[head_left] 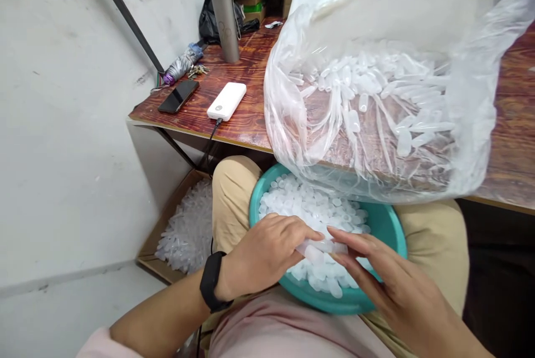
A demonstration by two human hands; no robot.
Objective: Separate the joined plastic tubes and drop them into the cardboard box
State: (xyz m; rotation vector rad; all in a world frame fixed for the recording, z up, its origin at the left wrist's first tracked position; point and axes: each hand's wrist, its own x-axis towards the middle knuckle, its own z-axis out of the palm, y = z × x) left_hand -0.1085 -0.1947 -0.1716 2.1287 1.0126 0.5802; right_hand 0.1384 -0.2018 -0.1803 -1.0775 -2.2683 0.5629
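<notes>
A teal basin [388,230] full of small clear plastic caps rests on my lap. Over its near side, my left hand [263,255] and my right hand [388,285] meet around a small clear plastic tube [321,247]. My left fingers curl and pinch one end of it. My right fingers lie long and close together against the other end. A black band sits on my left wrist. A big clear plastic bag [376,96] holding several long clear tubes hangs over the table edge just above the basin.
A wooden table [246,118] carries a black phone [178,96], a white power bank [227,101] with a cable, a steel flask [223,9], keys and a folded umbrella. A cardboard box [184,230] of clear parts sits on the floor at left, by the wall.
</notes>
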